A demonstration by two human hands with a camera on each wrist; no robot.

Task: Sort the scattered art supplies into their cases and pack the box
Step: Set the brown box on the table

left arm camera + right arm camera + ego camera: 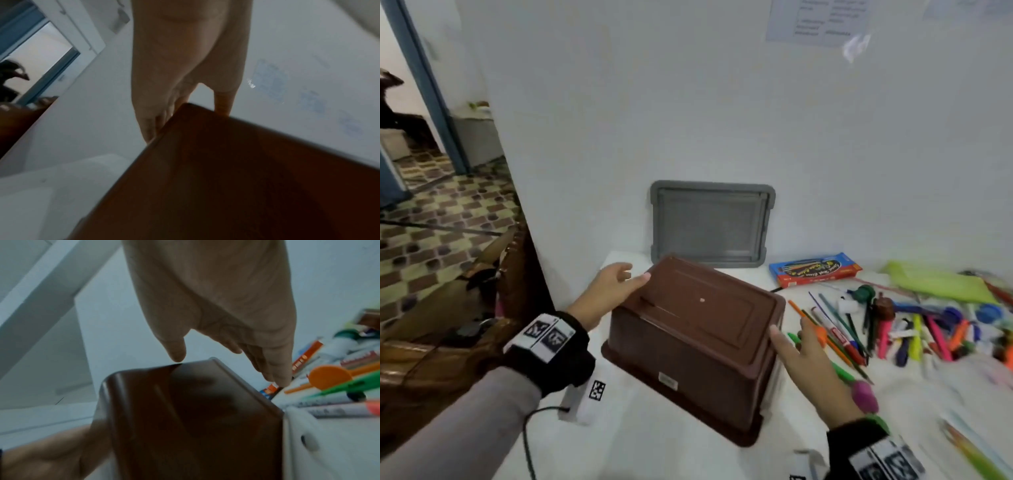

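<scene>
A brown plastic box [698, 335] sits upside down and askew on the white table [654, 445]. My left hand [631, 275] is at its far left corner, thumb lying on the upturned base and straight fingers down the side. My right hand [796, 346] is at the near right corner, thumb by the top edge and fingers straight along the side wall. The left wrist view shows my left hand [185, 91] straddling a corner of the box [226, 186]. In the right wrist view my right hand [222, 331] hovers at a corner of the box [185, 418]. The grey lid [710, 224] leans on the wall behind.
Right of the box lie a blue and red crayon case [815, 269], a green pouch [941, 282] and a heap of several pens and markers [893, 329]. A pink object [864, 395] lies under my right wrist. The table's left edge drops beside a wooden chair [448, 346].
</scene>
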